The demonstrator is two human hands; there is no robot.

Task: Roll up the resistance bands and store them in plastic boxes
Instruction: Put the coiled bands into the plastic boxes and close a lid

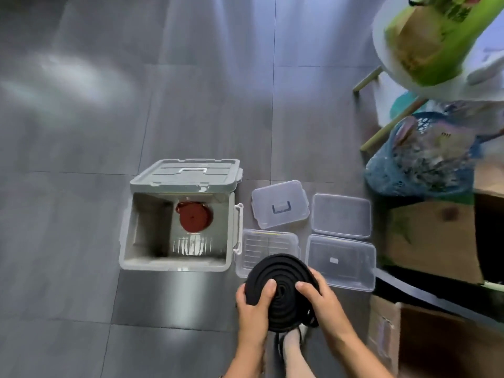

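A black resistance band [283,271] is wound into a flat coil at the bottom centre, held between both hands. My left hand [252,309] grips its left edge and my right hand [324,304] its right edge, thumbs pressed on the face. A loose black tail [311,320] hangs from the lower right of the coil. A rolled red band [195,216] lies inside the large open grey box [128,241], whose lid [188,173] leans at its far side. Behind the coil sits a small clear box [261,241].
On the grey tiled floor lie a handled clear lid [281,204], a flat clear lid [341,215] and another clear box [341,261]. Cardboard boxes [433,241], a blue mesh bag [425,159] and a stool with a green bag [431,39] crowd the right side.
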